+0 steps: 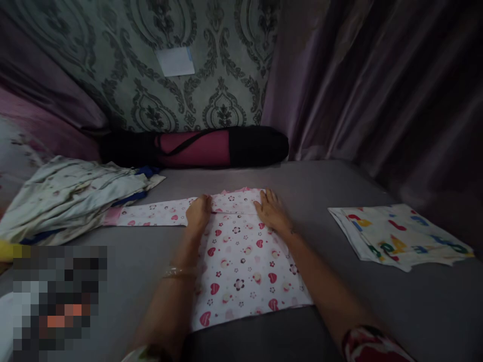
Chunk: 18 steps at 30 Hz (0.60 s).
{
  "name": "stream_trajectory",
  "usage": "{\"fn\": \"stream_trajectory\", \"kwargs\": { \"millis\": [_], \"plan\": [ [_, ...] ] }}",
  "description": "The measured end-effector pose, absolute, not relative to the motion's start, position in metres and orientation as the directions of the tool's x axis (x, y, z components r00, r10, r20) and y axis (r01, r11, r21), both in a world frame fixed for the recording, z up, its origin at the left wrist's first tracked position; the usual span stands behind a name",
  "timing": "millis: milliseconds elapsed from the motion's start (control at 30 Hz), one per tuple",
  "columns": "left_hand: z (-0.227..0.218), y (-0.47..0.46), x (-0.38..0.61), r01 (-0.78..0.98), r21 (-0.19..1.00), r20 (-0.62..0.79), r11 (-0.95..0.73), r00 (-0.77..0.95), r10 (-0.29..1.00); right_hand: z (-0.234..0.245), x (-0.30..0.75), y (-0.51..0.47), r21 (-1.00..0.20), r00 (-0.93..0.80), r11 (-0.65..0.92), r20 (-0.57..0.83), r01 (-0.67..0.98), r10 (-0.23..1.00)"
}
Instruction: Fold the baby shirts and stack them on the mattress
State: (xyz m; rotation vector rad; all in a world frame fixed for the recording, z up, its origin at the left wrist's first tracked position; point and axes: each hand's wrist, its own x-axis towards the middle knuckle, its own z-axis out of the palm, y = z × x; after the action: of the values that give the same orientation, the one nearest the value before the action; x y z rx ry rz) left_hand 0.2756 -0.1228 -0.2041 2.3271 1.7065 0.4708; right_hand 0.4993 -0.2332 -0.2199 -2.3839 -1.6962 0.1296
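Note:
A small pink-and-white garment (241,261) printed with hearts and flowers lies flat on a grey surface (309,191). One sleeve stretches out to the left. My left hand (198,211) rests palm down on the garment near its left shoulder, fingers together and flat. My right hand (269,210) lies flat on the upper right part of the garment, where the sleeve is folded in, fingers stretched out. Neither hand grips anything.
A folded white cloth with coloured letters (400,234) lies to the right. A heap of pale patterned clothes (71,193) sits at the left. A black and magenta rolled bag (196,147) lies along the wallpapered wall. Purple curtains hang on the right.

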Motion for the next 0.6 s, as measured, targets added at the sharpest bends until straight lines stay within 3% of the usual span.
{"fn": "stream_trajectory", "kwargs": {
  "millis": [200,600],
  "plan": [
    [-0.2096,-0.1216,0.2772,0.912,0.274,0.118,-0.306,0.284,0.951,-0.2217,0.4997,-0.2310,-0.216,0.371,-0.354,0.042,0.910,0.928],
    [-0.2040,-0.1241,0.2786,0.914,0.333,0.136,-0.234,0.198,0.971,-0.2192,0.5030,-0.2235,-0.152,0.377,-0.384,-0.074,0.911,0.923]
  ]
}}
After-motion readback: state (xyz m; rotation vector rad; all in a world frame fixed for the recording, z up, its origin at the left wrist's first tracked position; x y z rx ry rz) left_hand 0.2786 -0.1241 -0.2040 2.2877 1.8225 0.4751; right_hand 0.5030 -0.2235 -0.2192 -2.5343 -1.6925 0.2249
